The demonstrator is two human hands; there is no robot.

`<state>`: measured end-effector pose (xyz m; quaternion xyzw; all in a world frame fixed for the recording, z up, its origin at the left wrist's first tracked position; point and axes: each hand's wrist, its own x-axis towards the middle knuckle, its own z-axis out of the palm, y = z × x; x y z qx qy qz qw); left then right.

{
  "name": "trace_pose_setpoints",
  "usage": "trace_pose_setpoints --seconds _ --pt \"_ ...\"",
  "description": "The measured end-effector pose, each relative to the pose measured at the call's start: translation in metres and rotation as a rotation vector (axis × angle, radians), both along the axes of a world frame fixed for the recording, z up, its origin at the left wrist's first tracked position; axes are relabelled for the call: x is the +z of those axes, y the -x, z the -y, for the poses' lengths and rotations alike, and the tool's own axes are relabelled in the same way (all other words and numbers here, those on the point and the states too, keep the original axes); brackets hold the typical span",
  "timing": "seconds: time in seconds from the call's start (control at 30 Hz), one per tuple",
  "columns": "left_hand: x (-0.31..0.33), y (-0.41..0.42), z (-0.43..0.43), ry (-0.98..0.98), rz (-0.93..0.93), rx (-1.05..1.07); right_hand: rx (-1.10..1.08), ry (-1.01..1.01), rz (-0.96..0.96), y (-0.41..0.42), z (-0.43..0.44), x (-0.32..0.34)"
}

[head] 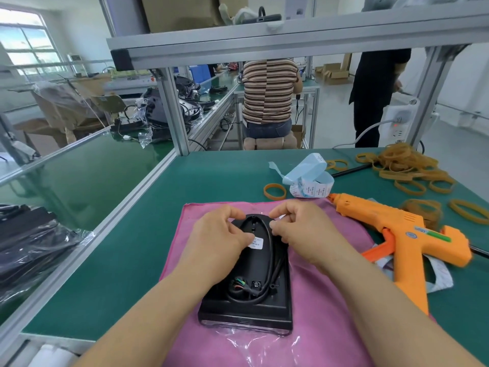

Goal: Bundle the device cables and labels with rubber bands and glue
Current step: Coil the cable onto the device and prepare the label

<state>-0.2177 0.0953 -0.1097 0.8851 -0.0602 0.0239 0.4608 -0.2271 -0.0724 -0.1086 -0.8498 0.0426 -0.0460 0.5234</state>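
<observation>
Black device (248,295): lies back-up on the pink cloth (317,313), on the green worktop (211,176), right before us.
Cable (275,271): we judge it springy and stiff; it runs around the oval recess and will want to uncoil, so we would hold it at the far bend.
Label (256,243): small white sticker on the back, light and thin.
Left hand (219,234): fingers curled, thumb pressing just beside the label.
Right hand (296,223): fingertips pinched on the cable at the device's far end.
Rubber bands (404,165): heaped far right, soft and stretchy; one loose band (274,191) lies nearer.
Glue gun (402,239): orange, resting right of the cloth, untouched.
</observation>
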Motion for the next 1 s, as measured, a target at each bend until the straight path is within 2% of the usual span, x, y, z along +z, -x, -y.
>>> trace_pose_setpoints --seconds 0.43,0.57,0.67,0.73,0.83,0.87,1.0 --pt "0.013 0.008 0.011 -0.239 0.009 0.053 0.033 0.16 0.015 -0.001 -0.006 -0.008" --pt "0.013 0.009 0.013 -0.413 0.046 0.021 0.015 0.274 0.006 -0.002 -0.011 -0.009" --pt "0.008 0.005 0.007 -0.503 0.09 0.037 0.02 0.271 0.004 -0.003 -0.012 -0.008" --pt "0.002 0.001 0.0 -0.364 0.003 0.047 0.025 0.212 0.0 -0.003 -0.011 -0.008" --pt "-0.005 -0.002 -0.002 0.091 -0.237 0.044 0.04 0.143 -0.017 -0.003 -0.009 -0.007" --pt "-0.007 -0.003 -0.002 0.143 -0.26 0.056 0.049 0.133 -0.025 -0.003 -0.009 -0.007" --pt "-0.008 -0.007 0.003 0.054 -0.207 0.04 0.089 0.135 -0.047 -0.003 -0.007 -0.006"
